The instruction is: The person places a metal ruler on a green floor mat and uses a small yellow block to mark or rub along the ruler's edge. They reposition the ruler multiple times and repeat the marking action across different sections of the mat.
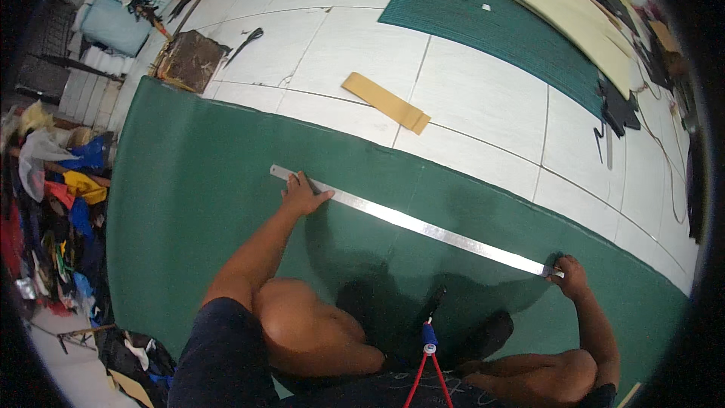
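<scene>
A long steel ruler (423, 227) lies slantwise across a dark green sheet of material (189, 181) spread over the floor. Near the ruler's left end, my left hand (303, 195) holds it, thumb at the near edge and fingers reaching across the metal. My right hand (572, 278) grips the ruler's right end with curled fingers; whether anything else is in that hand I cannot make out. Between my bent knees, a red cord (425, 369) with a blue fitting (429, 336) hangs over the sheet.
Beyond the sheet, a tan strip (387, 103) lies on white tiles. Scissors (248, 42) rest beside a brown block (190, 60). A ribbed green mat (483, 23) bears cream material (555, 7) at the far right. Colourful scraps (64, 204) are heaped at the left.
</scene>
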Available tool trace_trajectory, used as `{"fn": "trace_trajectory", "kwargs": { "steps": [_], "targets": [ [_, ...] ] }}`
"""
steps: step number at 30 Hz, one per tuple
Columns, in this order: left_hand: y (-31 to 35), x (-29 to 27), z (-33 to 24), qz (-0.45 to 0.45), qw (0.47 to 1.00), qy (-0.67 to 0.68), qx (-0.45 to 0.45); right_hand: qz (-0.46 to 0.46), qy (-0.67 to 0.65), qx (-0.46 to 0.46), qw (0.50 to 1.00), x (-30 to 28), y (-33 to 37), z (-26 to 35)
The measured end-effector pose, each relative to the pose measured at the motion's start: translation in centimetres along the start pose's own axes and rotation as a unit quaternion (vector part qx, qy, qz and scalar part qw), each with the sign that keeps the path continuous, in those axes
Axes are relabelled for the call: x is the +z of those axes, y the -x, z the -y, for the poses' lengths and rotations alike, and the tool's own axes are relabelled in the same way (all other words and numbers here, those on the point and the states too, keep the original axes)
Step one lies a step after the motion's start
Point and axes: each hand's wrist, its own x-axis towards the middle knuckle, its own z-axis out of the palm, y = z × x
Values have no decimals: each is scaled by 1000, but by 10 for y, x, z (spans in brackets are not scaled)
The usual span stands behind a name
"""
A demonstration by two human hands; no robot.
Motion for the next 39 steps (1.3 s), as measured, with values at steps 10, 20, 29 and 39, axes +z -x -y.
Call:
{"fn": "trace_trajectory", "kwargs": {
  "steps": [10, 20, 29, 39],
  "targets": [
    [-30, -7, 12, -45, 997, 47, -29, 37, -23, 36, 998, -1, -22, 7],
    [-38, -65, -111, -154, 950, 18, 270, 65, -20, 78, 995, -32, -36, 42],
    [15, -37, -255, 267, 891, 172, 324, 67, 4, 156, 985, -56, -5, 55],
    [142, 64, -185, 524, 722, 74, 446, 59, 31, 72, 995, -51, 35, 39]
  ]
}}
